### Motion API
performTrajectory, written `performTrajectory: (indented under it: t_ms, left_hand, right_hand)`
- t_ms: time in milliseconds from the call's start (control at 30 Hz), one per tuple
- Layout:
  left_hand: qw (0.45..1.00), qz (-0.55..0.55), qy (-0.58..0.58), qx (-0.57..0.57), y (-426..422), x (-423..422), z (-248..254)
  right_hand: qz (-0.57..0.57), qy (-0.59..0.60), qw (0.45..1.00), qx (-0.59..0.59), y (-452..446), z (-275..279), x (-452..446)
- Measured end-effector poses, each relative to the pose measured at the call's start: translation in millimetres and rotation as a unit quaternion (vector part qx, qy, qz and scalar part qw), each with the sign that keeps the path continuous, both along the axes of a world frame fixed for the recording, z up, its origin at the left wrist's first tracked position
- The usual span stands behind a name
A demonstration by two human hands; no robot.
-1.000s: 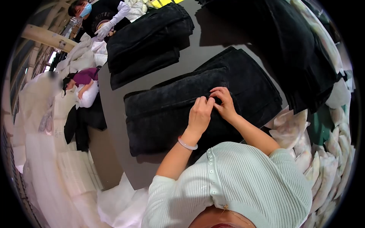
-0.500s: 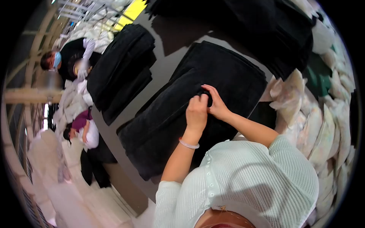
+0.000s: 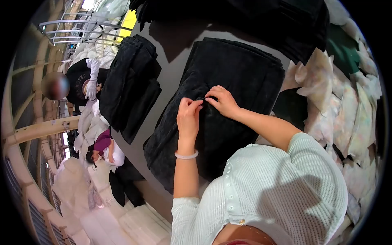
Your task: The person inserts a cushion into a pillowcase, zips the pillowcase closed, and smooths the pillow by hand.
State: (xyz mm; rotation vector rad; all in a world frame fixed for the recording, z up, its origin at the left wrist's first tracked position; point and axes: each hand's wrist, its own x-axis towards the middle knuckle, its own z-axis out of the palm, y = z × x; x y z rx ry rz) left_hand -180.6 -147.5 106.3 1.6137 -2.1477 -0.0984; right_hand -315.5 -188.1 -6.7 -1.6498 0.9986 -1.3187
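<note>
A stack of folded black cloth [image 3: 241, 69] with a soft, napped surface lies on the grey table in front of me. Over its near left part, my left hand [image 3: 188, 118], with a pale bracelet at the wrist, pinches a small bit of the black fabric between thumb and fingers. My right hand [image 3: 223, 101] comes from the right and pinches the same spot, its fingertips almost touching those of the left. The cloth is wrinkled around this point. What exactly lies between the fingertips is small and dark, partly hidden.
Another black cloth pile [image 3: 128, 81] is at the left on the grey table [image 3: 171, 65], and a larger dark pile [image 3: 261, 24] at the far side. White stuffed pieces [image 3: 339, 110] are heaped at right. Two people, one in white gloves [image 3: 92, 87], are beyond the table's left edge.
Both my hands have shifted left over the cloth, and their fingers have come into a tighter pinch. The top cloth's left part looks more rumpled. The view has moved slightly.
</note>
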Motion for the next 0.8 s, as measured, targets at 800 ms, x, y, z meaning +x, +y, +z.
performTrajectory:
  t_ms: [800]
  left_hand:
    - [0.978, 0.148, -0.146, -0.024, -6, -13, -25]
  right_hand:
    - [-0.039, -0.063, 0.996, 0.042, -1, -3, 9]
